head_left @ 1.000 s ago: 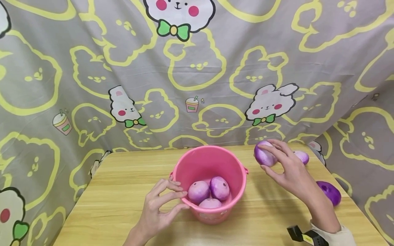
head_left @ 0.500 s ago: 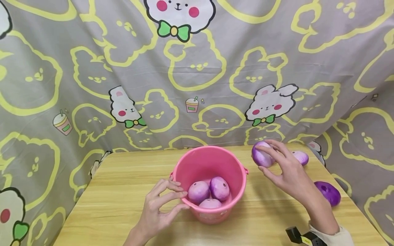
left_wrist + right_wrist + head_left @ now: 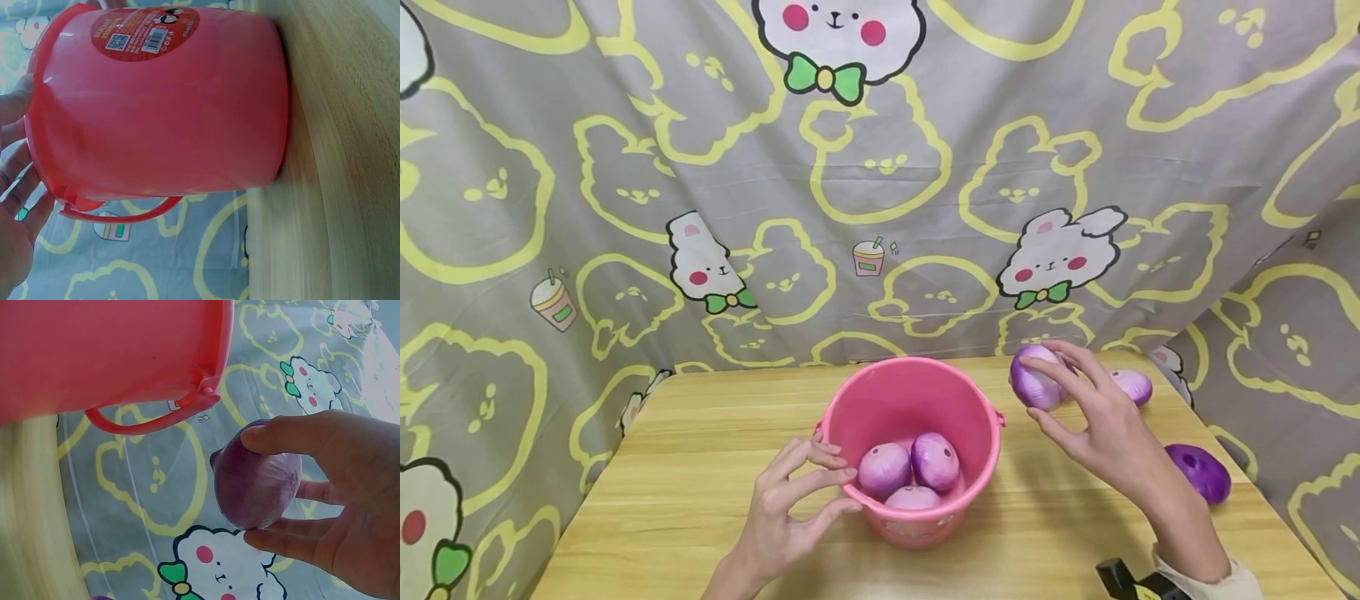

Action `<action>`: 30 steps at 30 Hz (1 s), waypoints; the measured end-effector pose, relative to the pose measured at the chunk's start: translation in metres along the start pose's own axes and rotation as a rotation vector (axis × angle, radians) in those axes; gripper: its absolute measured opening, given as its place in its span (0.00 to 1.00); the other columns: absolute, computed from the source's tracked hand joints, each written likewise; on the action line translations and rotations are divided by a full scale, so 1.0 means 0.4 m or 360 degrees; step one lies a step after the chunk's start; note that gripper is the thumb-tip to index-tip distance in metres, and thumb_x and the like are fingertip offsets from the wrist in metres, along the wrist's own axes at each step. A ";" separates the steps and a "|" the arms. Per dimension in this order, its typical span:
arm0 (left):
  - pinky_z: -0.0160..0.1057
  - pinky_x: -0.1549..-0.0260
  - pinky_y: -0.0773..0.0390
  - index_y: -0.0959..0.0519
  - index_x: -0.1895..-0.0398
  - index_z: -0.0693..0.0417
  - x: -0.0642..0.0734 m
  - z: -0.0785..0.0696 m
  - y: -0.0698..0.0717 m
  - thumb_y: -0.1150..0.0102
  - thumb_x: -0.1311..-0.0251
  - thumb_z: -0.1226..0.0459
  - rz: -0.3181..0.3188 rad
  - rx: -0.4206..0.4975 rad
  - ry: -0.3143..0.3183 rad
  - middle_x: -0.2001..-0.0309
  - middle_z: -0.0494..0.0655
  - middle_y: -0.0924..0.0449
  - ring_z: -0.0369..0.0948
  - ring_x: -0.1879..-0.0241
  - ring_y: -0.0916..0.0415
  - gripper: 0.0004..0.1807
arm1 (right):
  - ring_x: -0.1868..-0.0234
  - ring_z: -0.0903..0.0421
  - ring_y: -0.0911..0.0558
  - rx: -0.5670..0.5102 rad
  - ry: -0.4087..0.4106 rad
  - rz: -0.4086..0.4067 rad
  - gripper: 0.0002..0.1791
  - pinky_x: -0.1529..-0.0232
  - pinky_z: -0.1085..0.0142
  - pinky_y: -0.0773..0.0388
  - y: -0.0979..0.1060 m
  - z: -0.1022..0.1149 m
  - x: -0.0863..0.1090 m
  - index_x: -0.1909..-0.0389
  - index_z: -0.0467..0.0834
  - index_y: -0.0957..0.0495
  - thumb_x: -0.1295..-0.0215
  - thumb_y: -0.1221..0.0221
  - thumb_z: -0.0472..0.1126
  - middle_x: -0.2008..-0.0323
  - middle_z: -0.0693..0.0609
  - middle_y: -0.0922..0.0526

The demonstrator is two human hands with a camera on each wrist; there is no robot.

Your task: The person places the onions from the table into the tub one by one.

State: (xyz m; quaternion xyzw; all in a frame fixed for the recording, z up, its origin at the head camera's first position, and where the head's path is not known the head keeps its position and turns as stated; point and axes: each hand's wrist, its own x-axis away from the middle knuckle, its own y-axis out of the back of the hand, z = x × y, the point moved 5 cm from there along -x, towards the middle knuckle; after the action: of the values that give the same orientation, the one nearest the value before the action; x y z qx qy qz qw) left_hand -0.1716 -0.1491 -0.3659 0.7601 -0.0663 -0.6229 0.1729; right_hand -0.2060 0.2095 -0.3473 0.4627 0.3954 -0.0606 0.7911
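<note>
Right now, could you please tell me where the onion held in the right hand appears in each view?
Head: the onion is right of centre, just beyond the right rim of the bucket, in the right hand.
Left wrist: not in this picture.
Right wrist: just right of centre, between thumb and fingers, lower right of the bucket.
Shared landmark: the bucket, visible in all three.
</note>
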 end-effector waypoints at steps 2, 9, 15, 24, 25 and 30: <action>0.39 0.46 0.22 0.12 0.60 0.56 -0.004 -0.004 0.000 0.26 0.41 0.59 -0.0004 -0.0002 -0.0004 0.63 0.52 0.17 0.49 0.59 0.21 0.11 | 0.37 0.45 0.25 0.0001 0.0009 -0.0005 0.41 0.40 0.71 0.25 0.003 0.004 -0.001 0.33 0.53 0.23 0.52 0.22 0.36 0.31 0.43 0.29; 0.39 0.47 0.22 0.12 0.60 0.57 -0.007 -0.009 0.001 0.26 0.40 0.59 -0.0011 -0.0006 -0.0010 0.63 0.53 0.18 0.50 0.60 0.21 0.11 | 0.36 0.44 0.25 -0.0010 0.0040 -0.0018 0.41 0.38 0.85 0.41 0.011 0.019 -0.005 0.33 0.53 0.23 0.52 0.23 0.36 0.30 0.43 0.30; 0.39 0.47 0.22 0.12 0.60 0.56 -0.008 -0.009 0.000 0.26 0.40 0.59 -0.0008 -0.0002 -0.0011 0.63 0.52 0.18 0.51 0.60 0.21 0.11 | 0.36 0.43 0.25 -0.0027 0.0048 -0.0029 0.41 0.38 0.84 0.40 0.018 0.031 -0.006 0.33 0.52 0.23 0.52 0.23 0.35 0.30 0.43 0.30; 0.39 0.46 0.22 0.12 0.60 0.56 -0.008 -0.010 0.000 0.26 0.40 0.59 -0.0004 -0.0001 0.0000 0.63 0.53 0.18 0.50 0.60 0.21 0.11 | 0.37 0.44 0.24 -0.0060 0.0070 -0.0057 0.42 0.38 0.84 0.38 0.027 0.046 -0.007 0.33 0.52 0.23 0.54 0.23 0.34 0.30 0.44 0.30; 0.39 0.46 0.22 0.12 0.60 0.56 -0.008 -0.011 0.000 0.26 0.40 0.59 -0.0003 -0.0001 0.0001 0.63 0.53 0.18 0.50 0.60 0.21 0.11 | 0.37 0.44 0.24 -0.0063 0.0071 -0.0058 0.42 0.38 0.84 0.38 0.028 0.048 -0.008 0.33 0.52 0.23 0.54 0.23 0.34 0.30 0.44 0.30; 0.38 0.45 0.22 0.12 0.60 0.56 -0.007 -0.011 -0.001 0.26 0.40 0.59 0.0000 -0.0003 0.0005 0.62 0.53 0.18 0.50 0.60 0.21 0.11 | 0.36 0.44 0.25 -0.0078 0.0080 -0.0068 0.41 0.38 0.84 0.38 0.033 0.053 -0.008 0.33 0.51 0.23 0.53 0.24 0.35 0.29 0.44 0.31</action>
State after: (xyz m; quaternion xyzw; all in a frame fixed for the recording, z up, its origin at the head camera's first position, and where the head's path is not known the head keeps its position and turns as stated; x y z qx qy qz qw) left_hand -0.1681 -0.1471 -0.3625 0.7608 -0.0654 -0.6218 0.1738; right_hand -0.1901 0.1995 -0.3305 0.4361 0.4262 -0.0562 0.7906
